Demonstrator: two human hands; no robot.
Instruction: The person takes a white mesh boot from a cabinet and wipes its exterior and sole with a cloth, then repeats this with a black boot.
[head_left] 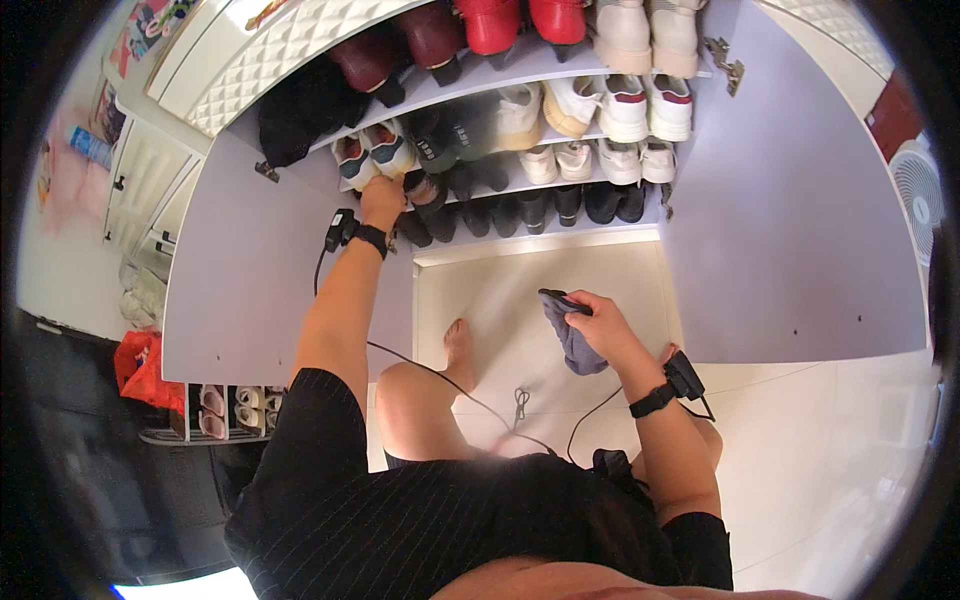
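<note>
The person wears a black, finely pinstriped short-sleeved garment. Each wrist carries a black band with a small black box: left wristband (371, 240) in the upper middle, right wristband (652, 400) right of centre. Thin black cables (440, 375) trail from both boxes. The feet are bare.

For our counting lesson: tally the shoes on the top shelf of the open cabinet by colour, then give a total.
Maroon shoes: 2
Bright red shoes: 2
Cream shoes: 2
Total: 6
The black shape at the shelf's left end is too unclear to count.
</note>
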